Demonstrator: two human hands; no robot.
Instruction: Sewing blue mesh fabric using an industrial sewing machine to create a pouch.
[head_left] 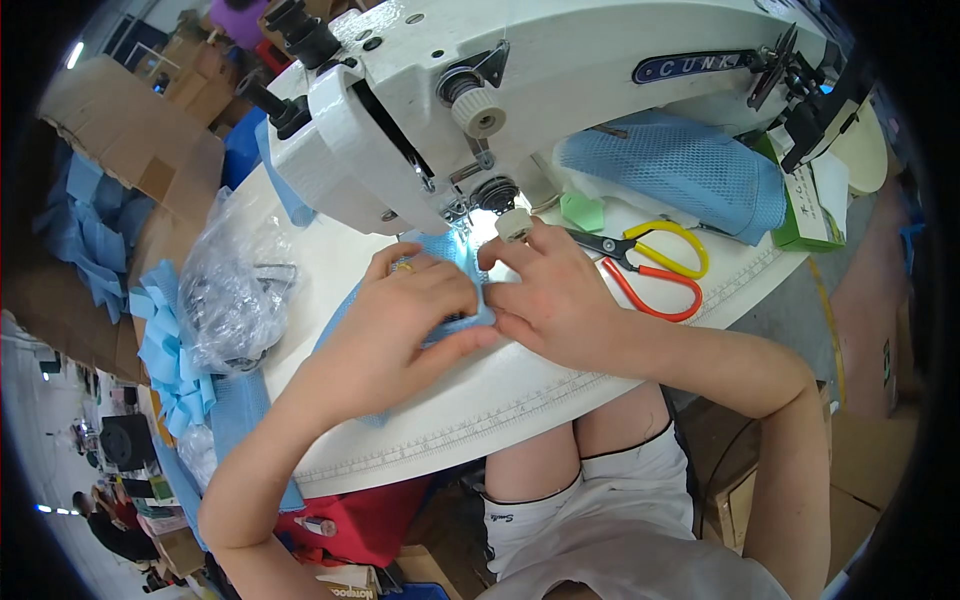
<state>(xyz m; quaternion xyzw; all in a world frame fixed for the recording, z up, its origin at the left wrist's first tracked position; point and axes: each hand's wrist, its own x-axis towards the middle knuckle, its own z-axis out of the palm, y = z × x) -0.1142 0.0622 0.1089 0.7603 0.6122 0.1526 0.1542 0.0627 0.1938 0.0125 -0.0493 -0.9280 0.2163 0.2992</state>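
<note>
A piece of light blue mesh fabric (462, 324) lies under the lit needle area of a white sewing machine (560, 65). My left hand (405, 315) grips its near edge, thumb and fingers closed on the cloth. From the other side, the curled fingers of my right hand (560, 295) pinch the same edge, close to the left thumb. Part of the fabric is hidden beneath both hands. Beside my right hand are scissors (614, 248) with one yellow and one red handle, blades pointing toward the machine.
A clear plastic bag (235, 300) and light blue fabric strips (170, 350) hang at the table's left side. Further left, a cardboard box (150, 170) holds blue pieces. Folded blue mesh (680, 170) and a green box (800, 215) sit right of the needle. A measuring tape (500, 408) runs along the front edge.
</note>
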